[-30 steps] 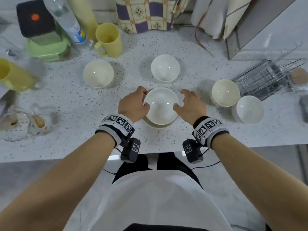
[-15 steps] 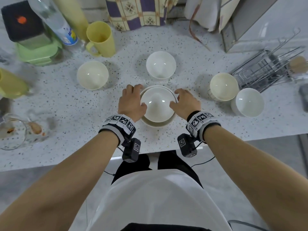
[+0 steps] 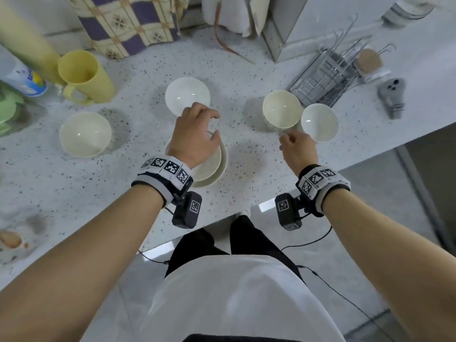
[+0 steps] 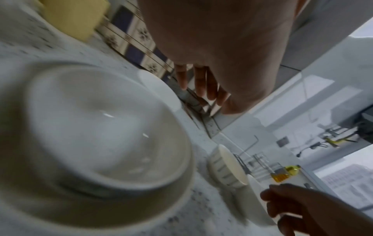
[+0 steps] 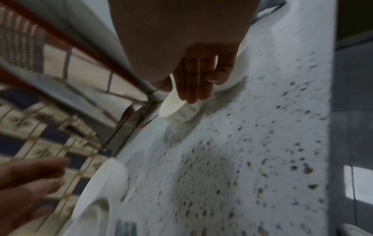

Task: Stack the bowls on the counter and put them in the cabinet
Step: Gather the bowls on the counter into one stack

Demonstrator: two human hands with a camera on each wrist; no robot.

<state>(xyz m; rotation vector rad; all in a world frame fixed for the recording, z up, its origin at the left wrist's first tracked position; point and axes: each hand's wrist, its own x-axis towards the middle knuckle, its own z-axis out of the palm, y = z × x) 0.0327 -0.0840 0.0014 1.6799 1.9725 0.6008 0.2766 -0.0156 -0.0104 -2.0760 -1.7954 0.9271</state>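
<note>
Speckled white desk [image 3: 138, 70]: a blurred, unreadable label on the bottle [image 3: 23, 79] far left. My left hand [image 3: 195, 137] hovers with fingers relaxed over the stacked bowls [image 3: 214, 169]; my right hand [image 3: 299, 150], loosely curled and empty, nears the white bowl [image 3: 319, 122].

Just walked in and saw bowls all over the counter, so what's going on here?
A person is gathering bowls to stack. Two bowls already sit nested near the counter's front edge. The left hand hovers above that pair, holding nothing, while the right hand reaches toward the cream bowl and white bowl. Two more bowls stand apart, unstacked.
</note>
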